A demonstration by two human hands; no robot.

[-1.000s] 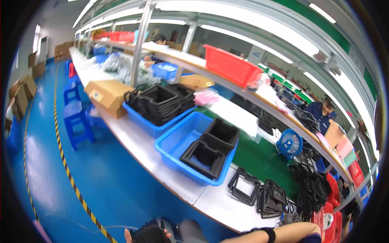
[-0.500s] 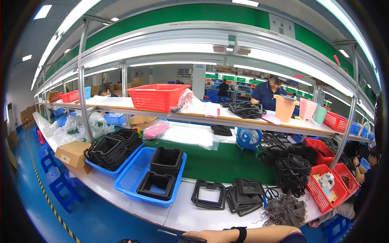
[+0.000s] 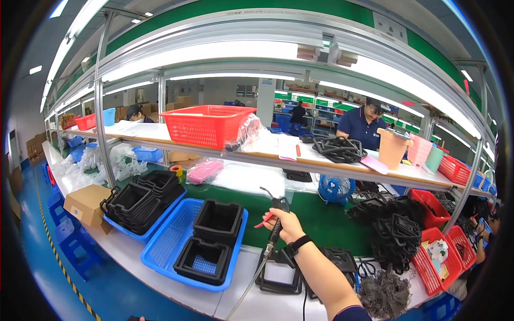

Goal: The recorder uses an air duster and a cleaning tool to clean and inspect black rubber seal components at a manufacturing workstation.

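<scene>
right grip [image 3: 286, 224] now raised, holding air gun [image 3: 277, 214].

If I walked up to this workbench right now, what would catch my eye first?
Probably the raised right hand in the middle, gripping a black air tool with a hose hanging from it. Behind it, a big red basket stands on the upper shelf, and to the left blue bins hold stacked black trays.

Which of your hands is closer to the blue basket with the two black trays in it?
Right. The right hand holds a black air gun just right of the blue basket. The left hand is out of view, so its distance cannot be judged.
</scene>
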